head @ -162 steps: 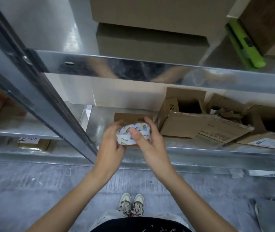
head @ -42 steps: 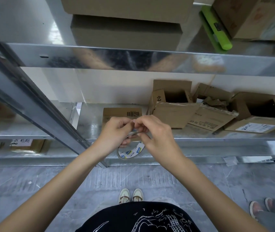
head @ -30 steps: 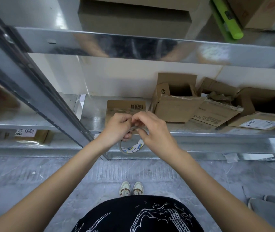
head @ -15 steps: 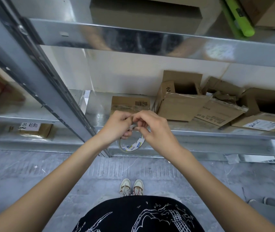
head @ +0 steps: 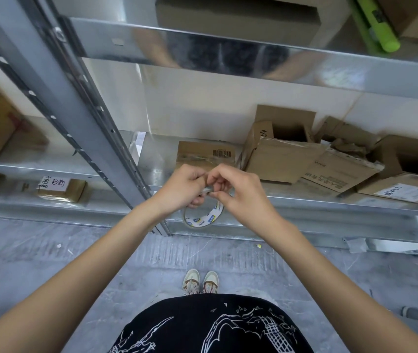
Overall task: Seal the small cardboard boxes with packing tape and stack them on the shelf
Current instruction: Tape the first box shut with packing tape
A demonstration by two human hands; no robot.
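Note:
A roll of clear packing tape with a white printed core hangs below my two hands, in front of the lower metal shelf. My left hand grips the top of the roll. My right hand pinches at the roll's upper edge, fingertips against the left hand's. Just behind them a small flat cardboard box with a barcode lies closed on the shelf. To its right stand several opened boxes with raised flaps, one with a white label.
A slanted steel upright runs down the left. The upper shelf carries large boxes and a green tool. More taped parcels sit on the left bay. Grey concrete floor and my shoes lie below.
Both hands stay together at the top of the tape roll, which hung flat in front of the box 5.4 s ago and now dangles on edge. The view has tilted slightly.

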